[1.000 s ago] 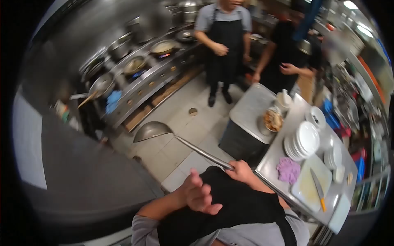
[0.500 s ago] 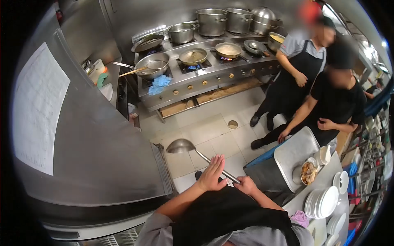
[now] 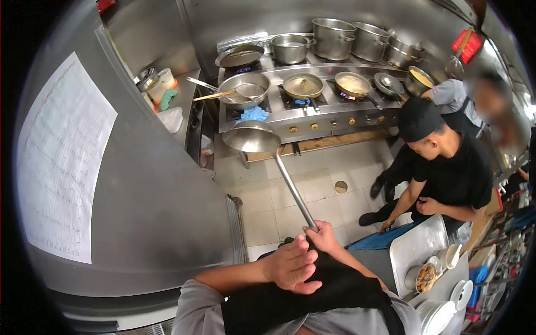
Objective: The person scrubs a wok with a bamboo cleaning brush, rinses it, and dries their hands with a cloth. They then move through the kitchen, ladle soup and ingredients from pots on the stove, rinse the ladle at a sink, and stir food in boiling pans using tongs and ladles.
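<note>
A long-handled steel ladle [image 3: 294, 188] stretches out in front of me, its round bowl raised toward the stove. The end of its handle is gripped in my right hand [image 3: 325, 237], fingers wrapped around it. My left hand [image 3: 293, 264] hovers in front of my black apron, just left of the right hand. Its palm faces up and the fingers are apart and slightly curled, with nothing in them. It does not touch the ladle.
Ahead is a stove [image 3: 329, 120] with several pans and tall pots; flames burn under some. A wok [image 3: 245, 92] holds utensils. A person in black [image 3: 452, 162] stands at right beside a metal tray [image 3: 416, 251]. A grey cabinet [image 3: 162, 212] is at left.
The ladle has swung up and forward in my right hand. My left hand has come off the handle area and turned palm up. The view has shifted, and the person in black now looks down.
</note>
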`<act>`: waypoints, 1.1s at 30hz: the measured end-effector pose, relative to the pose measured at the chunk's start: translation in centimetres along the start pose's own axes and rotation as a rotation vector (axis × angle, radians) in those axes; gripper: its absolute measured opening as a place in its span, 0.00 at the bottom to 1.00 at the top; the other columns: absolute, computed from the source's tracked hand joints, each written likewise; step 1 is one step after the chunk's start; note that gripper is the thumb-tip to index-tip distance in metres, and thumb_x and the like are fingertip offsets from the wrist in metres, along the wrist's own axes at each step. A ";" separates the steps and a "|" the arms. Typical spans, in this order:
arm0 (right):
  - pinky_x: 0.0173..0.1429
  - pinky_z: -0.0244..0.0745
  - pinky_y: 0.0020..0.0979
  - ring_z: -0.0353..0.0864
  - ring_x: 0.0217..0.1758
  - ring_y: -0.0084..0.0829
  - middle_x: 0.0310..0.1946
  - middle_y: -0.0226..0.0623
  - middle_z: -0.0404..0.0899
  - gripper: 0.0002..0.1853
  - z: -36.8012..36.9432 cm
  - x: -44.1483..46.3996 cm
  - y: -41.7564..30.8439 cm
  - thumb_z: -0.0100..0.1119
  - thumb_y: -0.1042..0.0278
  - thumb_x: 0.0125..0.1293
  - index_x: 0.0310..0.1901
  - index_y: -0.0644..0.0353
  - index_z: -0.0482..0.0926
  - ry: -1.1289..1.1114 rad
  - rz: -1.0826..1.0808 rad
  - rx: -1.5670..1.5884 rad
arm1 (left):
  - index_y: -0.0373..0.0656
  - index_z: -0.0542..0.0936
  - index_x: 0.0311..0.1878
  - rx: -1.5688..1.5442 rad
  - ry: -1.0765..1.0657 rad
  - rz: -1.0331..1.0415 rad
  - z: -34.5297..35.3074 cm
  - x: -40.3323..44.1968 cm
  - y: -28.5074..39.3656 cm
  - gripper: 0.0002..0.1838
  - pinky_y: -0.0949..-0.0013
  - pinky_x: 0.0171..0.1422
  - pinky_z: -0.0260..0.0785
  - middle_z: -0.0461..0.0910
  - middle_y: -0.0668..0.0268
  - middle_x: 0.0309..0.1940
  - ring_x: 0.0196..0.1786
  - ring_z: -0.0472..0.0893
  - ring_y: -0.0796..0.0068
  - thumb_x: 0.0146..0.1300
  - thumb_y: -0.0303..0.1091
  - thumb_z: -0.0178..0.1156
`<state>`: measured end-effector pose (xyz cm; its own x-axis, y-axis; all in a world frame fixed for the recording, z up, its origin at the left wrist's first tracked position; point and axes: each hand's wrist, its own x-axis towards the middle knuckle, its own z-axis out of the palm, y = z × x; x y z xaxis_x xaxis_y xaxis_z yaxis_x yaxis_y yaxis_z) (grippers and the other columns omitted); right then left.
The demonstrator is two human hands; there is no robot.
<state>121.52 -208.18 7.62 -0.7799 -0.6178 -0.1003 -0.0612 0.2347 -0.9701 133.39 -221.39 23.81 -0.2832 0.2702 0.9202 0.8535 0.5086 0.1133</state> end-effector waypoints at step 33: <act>0.24 0.60 0.33 0.59 0.21 0.20 0.13 0.31 0.61 0.16 -11.0 30.7 -2.0 0.62 0.65 0.63 0.22 0.65 0.70 0.541 -0.042 -0.212 | 0.38 0.72 0.59 0.137 -0.175 -0.717 10.3 -17.2 -36.1 0.30 0.53 0.67 0.63 0.72 0.57 0.56 0.58 0.72 0.53 0.48 0.27 0.60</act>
<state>90.84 -219.31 8.88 -0.9780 -0.1719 0.1182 -0.1787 0.3979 -0.8999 102.96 -235.92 0.01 -0.8248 -0.0452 0.5636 0.3747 0.7028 0.6047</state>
